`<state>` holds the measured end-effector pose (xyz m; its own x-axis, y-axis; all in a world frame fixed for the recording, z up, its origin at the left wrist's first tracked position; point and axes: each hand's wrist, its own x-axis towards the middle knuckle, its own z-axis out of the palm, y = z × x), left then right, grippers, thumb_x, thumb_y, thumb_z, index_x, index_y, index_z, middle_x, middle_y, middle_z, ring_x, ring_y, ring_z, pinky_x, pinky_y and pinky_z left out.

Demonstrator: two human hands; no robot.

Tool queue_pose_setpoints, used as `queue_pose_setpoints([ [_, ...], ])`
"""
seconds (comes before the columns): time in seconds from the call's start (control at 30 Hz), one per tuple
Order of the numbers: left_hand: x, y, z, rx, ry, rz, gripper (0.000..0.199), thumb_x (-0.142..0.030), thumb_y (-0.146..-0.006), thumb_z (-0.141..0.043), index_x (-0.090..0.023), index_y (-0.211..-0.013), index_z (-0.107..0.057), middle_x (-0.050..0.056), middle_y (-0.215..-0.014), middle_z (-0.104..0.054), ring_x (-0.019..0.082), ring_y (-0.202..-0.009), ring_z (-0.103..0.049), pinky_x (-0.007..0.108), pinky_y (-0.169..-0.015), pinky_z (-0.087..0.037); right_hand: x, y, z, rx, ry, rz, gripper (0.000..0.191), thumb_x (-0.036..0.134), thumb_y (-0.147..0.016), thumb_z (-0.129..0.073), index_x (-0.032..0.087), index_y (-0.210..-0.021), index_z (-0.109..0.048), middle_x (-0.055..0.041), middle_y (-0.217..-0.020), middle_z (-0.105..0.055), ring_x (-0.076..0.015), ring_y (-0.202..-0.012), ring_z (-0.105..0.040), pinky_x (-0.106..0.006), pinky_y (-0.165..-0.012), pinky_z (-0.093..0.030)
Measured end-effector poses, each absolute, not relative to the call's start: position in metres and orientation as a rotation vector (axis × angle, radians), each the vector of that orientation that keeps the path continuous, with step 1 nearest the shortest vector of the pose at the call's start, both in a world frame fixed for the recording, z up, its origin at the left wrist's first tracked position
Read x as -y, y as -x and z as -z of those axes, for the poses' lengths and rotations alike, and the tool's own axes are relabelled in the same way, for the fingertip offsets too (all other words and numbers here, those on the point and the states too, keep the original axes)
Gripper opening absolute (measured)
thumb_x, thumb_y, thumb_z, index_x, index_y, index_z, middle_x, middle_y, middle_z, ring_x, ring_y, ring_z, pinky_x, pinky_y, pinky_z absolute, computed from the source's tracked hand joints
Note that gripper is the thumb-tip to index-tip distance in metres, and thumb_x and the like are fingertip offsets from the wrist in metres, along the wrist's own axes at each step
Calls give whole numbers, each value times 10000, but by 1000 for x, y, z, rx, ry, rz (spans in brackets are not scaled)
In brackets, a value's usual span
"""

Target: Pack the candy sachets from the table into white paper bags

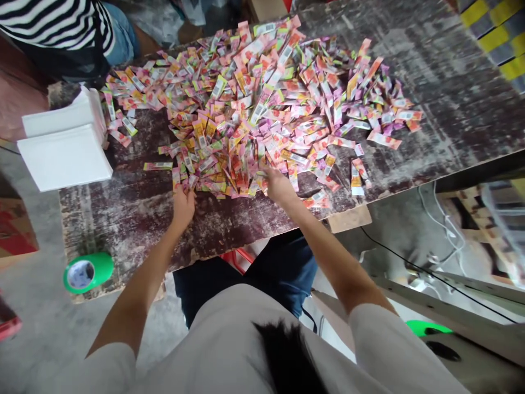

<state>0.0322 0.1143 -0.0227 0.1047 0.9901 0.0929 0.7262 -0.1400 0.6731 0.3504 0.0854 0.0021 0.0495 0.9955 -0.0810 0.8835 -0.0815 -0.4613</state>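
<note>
A wide heap of small printed stick sachets point(229, 126), pink, orange, green and purple, covers much of the worn dark table point(221, 224). At the heap's near left edge, my left hand point(183, 205) is closed, thumb and fingers pinching a stick sachet point(176, 179). Further right, my right hand point(280, 187) reaches into the front of the pile with its fingers curled round sachets; the fingertips are partly hidden among them. One loose sachet point(158, 166) lies left of the heap, and a few more point(357, 175) lie to its right.
A stack of white folded sheets or bags point(65, 156) sits at the table's left edge. A green tape roll point(88, 272) lies at the near left corner. Across the table stands a person in a striped top point(57, 24). Cables point(447, 224) hang at the right.
</note>
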Motion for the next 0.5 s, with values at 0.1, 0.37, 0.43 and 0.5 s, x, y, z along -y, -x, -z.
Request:
queue_pose_setpoints([
  [0.1,-120,-44,23,-1620,-2051,-722,372,-365,-851,-609,-173,-1161,-534,114,-1029,-613,269,-967,-629,407,-889,-488,-71,-332,5,1612,2000,-628,336,359,-898,-519,136,-1145,-567,-135,-942,-681,-256,-822,-616,-370,-745,-483],
  [0.37,-130,-68,21,-1534,-2140,-679,159,-280,-798,-676,-201,-929,-631,86,-1028,-590,259,-1019,-597,379,-900,-487,-99,-266,3,1569,2051,-843,144,326,-819,-602,191,-852,-640,-92,-878,-680,-253,-858,-626,-337,-763,-468],
  [0.43,-122,-49,21,-1593,-1926,-903,218,-396,-832,-647,-196,-909,-606,72,-956,-618,242,-965,-610,383,-898,-489,-84,-285,6,1506,1889,-911,189,384,-783,-625,197,-769,-614,-72,-847,-659,-239,-844,-606,-336,-760,-470],
  [0.5,-119,-33,22,-1622,-1648,-1077,314,-505,-884,-551,-194,-913,-582,61,-896,-640,219,-892,-627,378,-873,-502,-63,-309,11,1358,1710,-1032,248,440,-747,-639,201,-788,-591,-49,-826,-636,-219,-815,-587,-334,-743,-478],
])
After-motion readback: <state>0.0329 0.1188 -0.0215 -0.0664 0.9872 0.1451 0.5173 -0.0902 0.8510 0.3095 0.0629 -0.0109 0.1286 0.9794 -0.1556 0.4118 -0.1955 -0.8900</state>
